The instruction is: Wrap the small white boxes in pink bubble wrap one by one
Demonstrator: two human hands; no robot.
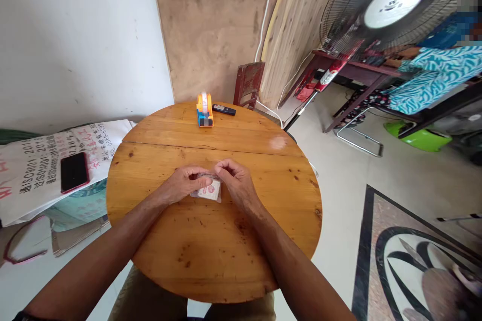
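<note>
A small clear plastic bag (210,190) with a white, red-printed piece inside lies at the middle of the round wooden table (211,256). My left hand (187,182) has its fingers closed on the bag's far left edge, the thumb lying over the top. At the far right corner of the same edge, my right hand (235,178) pinches with thumb and forefinger. What exactly sits between the fingertips is small and partly hidden by them.
Toward the table's far edge stand an orange and blue tape dispenser (205,110) and a black remote (224,110). A phone (74,172) rests on a printed sack (37,160) at left. A standing fan (393,2) and a seated person (437,77) are at right.
</note>
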